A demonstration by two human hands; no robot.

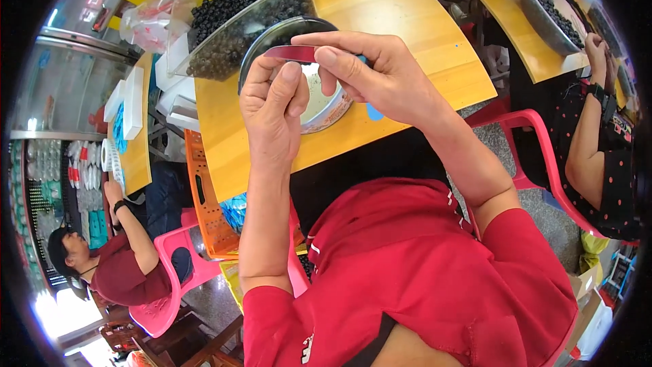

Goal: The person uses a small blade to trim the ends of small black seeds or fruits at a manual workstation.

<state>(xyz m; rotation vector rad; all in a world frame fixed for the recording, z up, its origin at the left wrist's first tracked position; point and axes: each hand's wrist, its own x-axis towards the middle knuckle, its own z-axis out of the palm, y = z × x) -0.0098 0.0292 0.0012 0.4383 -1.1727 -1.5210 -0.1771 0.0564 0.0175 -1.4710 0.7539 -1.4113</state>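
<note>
Above a round bowl with a patterned outside (331,114), my two hands meet at a small knife. My right hand (373,75) grips the knife (299,53); its blade looks red, and a bit of blue shows behind the fingers. The blade points left, its tip by the bent fingers of my left hand (275,95). That hand is closed, thumb against fingers, and whatever it may hold is hidden. Behind the bowl stands a clear plastic bin (299,7) holding many small, dark round pieces, with a dark rim of another round vessel beside it.
Yellow wooden table (421,34) beneath the bowl. A blue piece (374,112) lies at its near edge. Clear plastic bag (159,17) beside the bin; orange crate (207,197) left of my arm. Seated co-workers are at left (129,258) and right (584,143), the latter by a grey basin (553,17).
</note>
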